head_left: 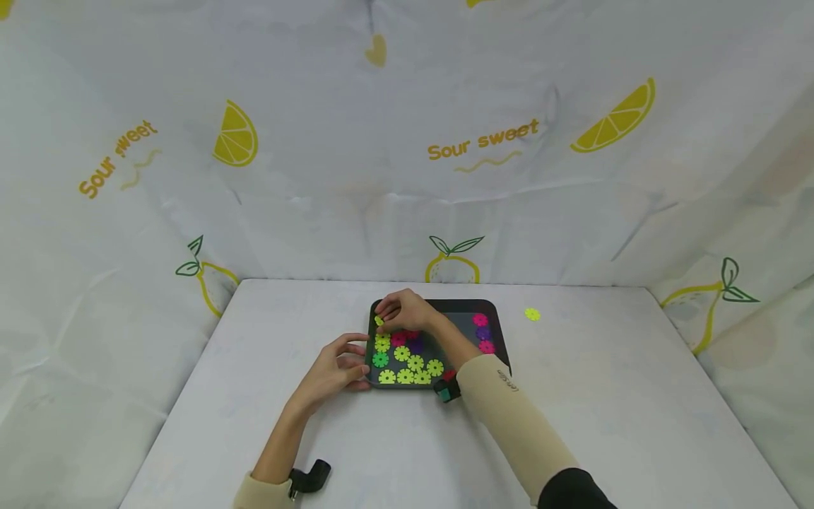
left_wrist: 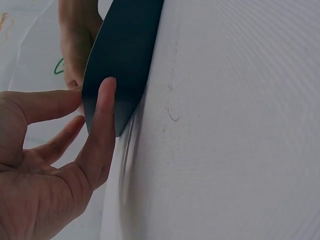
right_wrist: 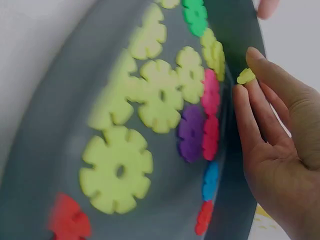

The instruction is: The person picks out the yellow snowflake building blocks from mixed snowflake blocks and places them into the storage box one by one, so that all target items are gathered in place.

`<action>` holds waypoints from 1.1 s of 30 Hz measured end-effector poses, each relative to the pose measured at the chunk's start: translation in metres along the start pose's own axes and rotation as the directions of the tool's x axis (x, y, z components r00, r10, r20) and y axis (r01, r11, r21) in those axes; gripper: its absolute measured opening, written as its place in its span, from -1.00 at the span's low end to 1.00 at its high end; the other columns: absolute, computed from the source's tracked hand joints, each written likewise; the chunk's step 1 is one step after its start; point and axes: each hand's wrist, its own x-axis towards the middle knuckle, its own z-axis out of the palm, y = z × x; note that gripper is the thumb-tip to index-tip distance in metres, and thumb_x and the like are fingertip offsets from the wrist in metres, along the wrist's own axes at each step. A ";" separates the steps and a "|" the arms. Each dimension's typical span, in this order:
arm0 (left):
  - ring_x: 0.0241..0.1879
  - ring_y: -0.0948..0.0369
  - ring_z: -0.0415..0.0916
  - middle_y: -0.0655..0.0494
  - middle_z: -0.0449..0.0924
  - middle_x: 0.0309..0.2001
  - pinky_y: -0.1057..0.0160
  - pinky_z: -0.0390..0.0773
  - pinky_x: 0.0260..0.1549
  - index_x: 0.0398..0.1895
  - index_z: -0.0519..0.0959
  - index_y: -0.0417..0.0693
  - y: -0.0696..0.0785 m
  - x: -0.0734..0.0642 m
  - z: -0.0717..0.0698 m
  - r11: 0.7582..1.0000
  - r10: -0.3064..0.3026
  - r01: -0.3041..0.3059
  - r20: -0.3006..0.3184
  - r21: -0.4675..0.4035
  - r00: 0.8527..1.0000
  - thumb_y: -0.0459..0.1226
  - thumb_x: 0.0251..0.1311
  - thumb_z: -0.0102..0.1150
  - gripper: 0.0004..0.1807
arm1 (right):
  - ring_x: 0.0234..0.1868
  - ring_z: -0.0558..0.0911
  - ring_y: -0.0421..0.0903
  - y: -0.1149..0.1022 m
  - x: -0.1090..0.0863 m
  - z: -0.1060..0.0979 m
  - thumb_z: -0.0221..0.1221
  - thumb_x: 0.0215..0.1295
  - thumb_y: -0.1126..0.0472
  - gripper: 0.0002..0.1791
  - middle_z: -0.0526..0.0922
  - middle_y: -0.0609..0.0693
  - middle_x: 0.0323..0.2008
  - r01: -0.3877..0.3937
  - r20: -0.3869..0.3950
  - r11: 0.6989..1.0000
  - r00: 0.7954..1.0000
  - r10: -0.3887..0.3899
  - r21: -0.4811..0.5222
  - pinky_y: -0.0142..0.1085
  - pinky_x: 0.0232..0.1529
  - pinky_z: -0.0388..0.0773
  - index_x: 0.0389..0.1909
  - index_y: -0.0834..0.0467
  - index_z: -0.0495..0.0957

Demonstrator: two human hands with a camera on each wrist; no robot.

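A dark tray holds several notched snowflake building discs in yellow, green, pink, purple, blue and red. My right hand reaches over its far left corner. Between thumb and fingertips it pinches a yellow snowflake disc, above the tray floor close to the side wall. Beside the tray's left edge is my left hand. Its fairly straight fingers touch the outer side and rim of the tray. Yellow snowflake discs lie below the right hand. The right forearm hides part of the tray.
A lone yellow disc lies on the white table, right of the tray. Pink and purple discs line the tray's right side. Behind the table hangs a white cloth with lemon prints.
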 end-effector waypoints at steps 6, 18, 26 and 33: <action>-0.04 0.12 0.71 -0.34 0.46 0.28 0.07 0.93 -0.12 0.54 0.40 -0.09 0.001 0.000 0.001 1.000 -0.001 0.001 -0.002 -0.005 1.000 -0.51 0.36 0.30 -0.31 | 0.16 0.78 0.14 -0.005 -0.004 -0.017 0.47 0.33 0.34 -0.56 0.74 0.29 0.15 0.053 -0.011 0.996 0.999 -0.052 0.070 -0.19 0.22 0.83 0.19 0.35 0.66; -0.04 0.09 0.70 -0.32 0.46 0.26 0.08 0.93 -0.12 0.54 0.39 -0.10 0.003 -0.002 0.002 1.000 -0.006 0.006 -0.016 0.000 1.000 -0.51 0.35 0.31 -0.30 | 0.30 0.74 0.21 -0.015 -0.025 -0.069 0.44 0.39 0.24 -0.53 0.68 0.24 0.30 0.054 -0.037 0.998 0.998 -0.053 0.031 -0.08 0.33 0.78 0.29 0.21 0.65; -0.02 0.07 0.69 -0.34 0.45 0.28 0.08 0.93 -0.11 0.56 0.37 -0.12 0.002 -0.002 0.002 1.000 0.004 -0.004 -0.002 0.001 1.000 -0.50 0.36 0.31 -0.29 | 0.28 0.76 0.22 -0.007 -0.044 -0.097 0.47 0.36 0.25 -0.51 0.69 0.25 0.28 0.071 -0.092 0.997 0.993 -0.069 0.019 -0.01 0.31 0.79 0.28 0.25 0.66; -0.03 0.13 0.68 -0.34 0.44 0.27 0.08 0.93 -0.10 0.57 0.36 -0.12 0.002 -0.003 0.001 1.000 0.004 -0.004 0.005 -0.003 1.000 -0.51 0.36 0.31 -0.28 | 0.28 0.74 0.25 0.002 -0.058 -0.121 0.45 0.37 0.28 -0.51 0.67 0.29 0.31 0.092 -0.116 0.996 0.989 -0.090 0.012 0.00 0.32 0.79 0.28 0.29 0.65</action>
